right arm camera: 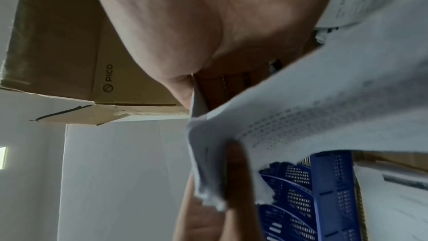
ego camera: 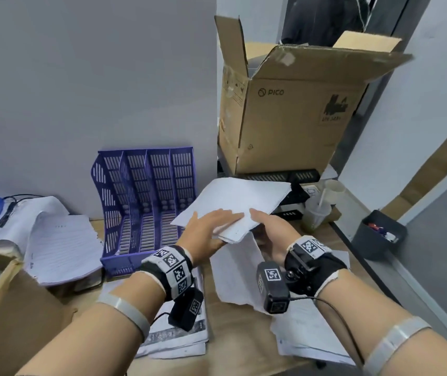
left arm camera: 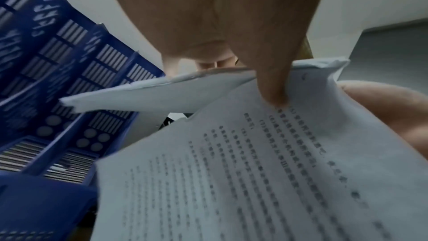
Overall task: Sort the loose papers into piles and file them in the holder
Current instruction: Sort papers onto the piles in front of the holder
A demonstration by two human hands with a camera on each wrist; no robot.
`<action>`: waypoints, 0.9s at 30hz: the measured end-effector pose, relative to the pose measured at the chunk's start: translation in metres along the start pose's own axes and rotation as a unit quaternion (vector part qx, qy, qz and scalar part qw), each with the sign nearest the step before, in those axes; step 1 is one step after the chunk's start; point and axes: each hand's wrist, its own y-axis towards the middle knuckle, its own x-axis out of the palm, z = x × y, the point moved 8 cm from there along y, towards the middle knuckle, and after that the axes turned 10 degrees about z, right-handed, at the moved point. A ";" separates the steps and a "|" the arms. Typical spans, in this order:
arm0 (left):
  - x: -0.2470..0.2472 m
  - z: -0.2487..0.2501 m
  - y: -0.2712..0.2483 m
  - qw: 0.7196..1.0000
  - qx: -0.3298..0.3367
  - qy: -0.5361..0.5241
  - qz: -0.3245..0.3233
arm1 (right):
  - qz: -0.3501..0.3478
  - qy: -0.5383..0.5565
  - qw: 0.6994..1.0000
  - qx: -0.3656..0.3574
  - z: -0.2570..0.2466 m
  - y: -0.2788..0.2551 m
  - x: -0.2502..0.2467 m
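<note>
Cluttered wooden worktop (ego camera: 238, 335): both grips, left hand (ego camera: 206, 234) and right hand (ego camera: 273, 232), pinch the paper stack (ego camera: 233, 204) at frame centre, right of the purple holder (ego camera: 146, 207). Square edges before slotting.

Setting: office workspace. Evidence: wooden surface (ego camera: 233, 335) set against a grey partition wall (ego camera: 81, 90); blue slotted file holder (ego camera: 146, 202); several piles of printed papers (ego camera: 62, 248); open cardboard box marked PICO (ego camera: 284, 123); dark desk bin (ego camera: 377, 234) holding small items; plastic drink cup with straw (ego camera: 316, 213).
</note>
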 end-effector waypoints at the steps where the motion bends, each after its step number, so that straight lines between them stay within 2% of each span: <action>1: -0.005 0.007 0.004 0.999 0.010 -0.027 0.024 | -0.013 -0.010 1.000 -0.007 -0.002 -0.002 -0.001; 4: -0.023 0.021 0.012 0.997 0.019 -0.042 0.066 | -0.036 -0.035 0.998 -0.030 -0.014 -0.011 -0.009; 5: -0.026 0.022 0.016 0.997 0.018 -0.031 0.071 | -0.019 -0.037 0.998 -0.055 -0.022 -0.011 -0.016; 7: -0.030 0.016 0.025 0.996 -0.016 -0.036 0.074 | 0.021 -0.053 0.991 -0.123 -0.039 -0.012 -0.034; 9: -0.031 0.008 0.032 0.991 -0.069 -0.089 0.071 | 0.042 -0.074 0.984 -0.159 -0.045 -0.015 -0.052; 10: -0.030 0.007 0.035 0.986 -0.094 -0.123 0.065 | 0.043 -0.060 0.986 -0.148 -0.041 -0.015 -0.060; 12: -0.023 0.007 0.037 0.970 -0.144 -0.192 0.038 | 0.036 0.001 0.996 -0.080 -0.017 -0.010 -0.080; 15: -0.001 0.009 0.034 0.925 -0.222 -0.308 -0.004 | 0.009 0.091 0.996 0.022 0.022 -0.004 -0.099; 17: 0.019 0.012 0.032 0.892 -0.264 -0.366 -0.028 | 0.003 0.104 0.993 0.062 0.044 -0.003 -0.110; 21: 0.059 0.023 0.032 0.830 -0.317 -0.456 -0.052 | -0.041 0.134 0.986 0.088 0.076 -0.013 -0.130; 23: 0.079 0.026 0.034 0.811 -0.339 -0.474 -0.044 | -0.057 0.149 0.982 0.102 0.089 -0.020 -0.143; 25: 0.104 0.024 0.035 0.803 -0.365 -0.470 -0.029 | -0.039 0.129 0.984 0.114 0.106 -0.017 -0.165; 27: 0.129 0.017 0.032 0.801 -0.394 -0.451 -0.013 | 0.019 0.025 0.996 0.085 0.117 -0.009 -0.191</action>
